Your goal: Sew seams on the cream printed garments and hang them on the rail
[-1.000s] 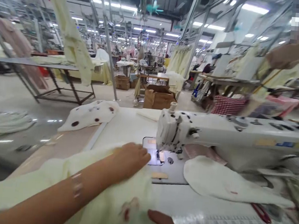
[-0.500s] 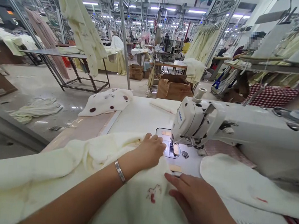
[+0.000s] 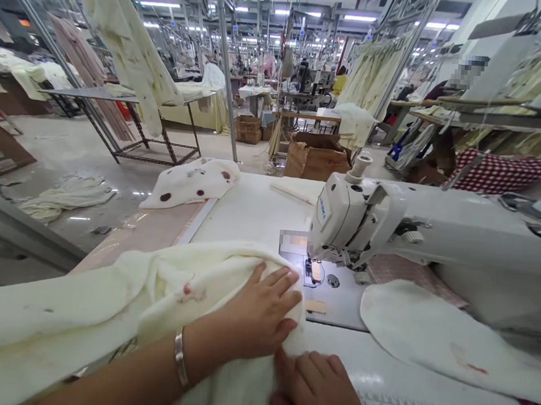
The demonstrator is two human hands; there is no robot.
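beside the foot (image 3: 310, 271) of the sewing machine (image 3: 354, 215), to its left, the cream cloth (image 3: 127, 291) lay rumpled, its long axis running off leftward. the left hand (image 3: 262, 308), fingers spread apart, rested on its right end, nearer the foot; the right hand (image 3: 321, 387) curled at its near edge, whether pinching i could not tell.

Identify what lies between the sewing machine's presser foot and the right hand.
The head view shows a tan patch on the grey bedplate, then white tabletop.

White worktable (image 3: 245, 216), cream fabric (image 3: 119, 272), spotted cloth (image 3: 190, 185), sewing machine (image 3: 348, 218)
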